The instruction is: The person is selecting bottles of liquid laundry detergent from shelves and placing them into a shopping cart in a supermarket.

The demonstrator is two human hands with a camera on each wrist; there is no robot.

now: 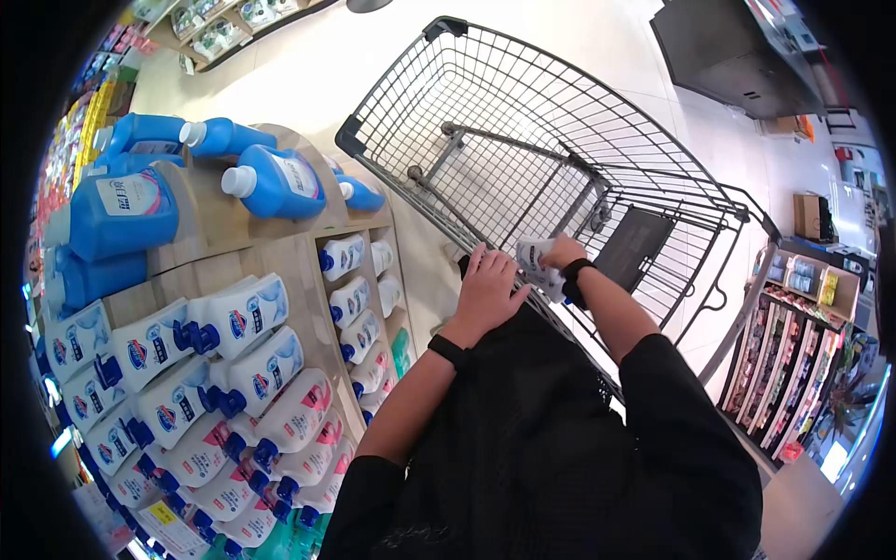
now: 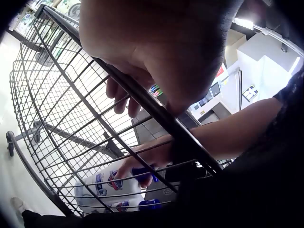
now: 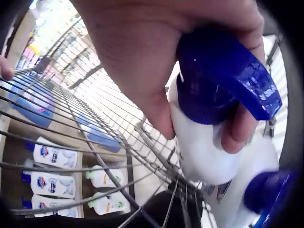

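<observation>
Bottle (image 1: 536, 265) in right hand (image 1: 564, 251), fingers curled round neck below trigger; left hand (image 1: 486, 291) fingers spread on cart (image 1: 523, 103) rim beside. Lower it deep before letting go, imo.

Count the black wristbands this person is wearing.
2. One wristband behind the left hand on the cart rim; the other wristband behind the right hand holding a bottle.

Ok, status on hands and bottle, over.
Left hand resting on grey wire shopping cart rim. Right hand gripping white plastic spray bottle, blue trigger. Nothing blocking.
</observation>
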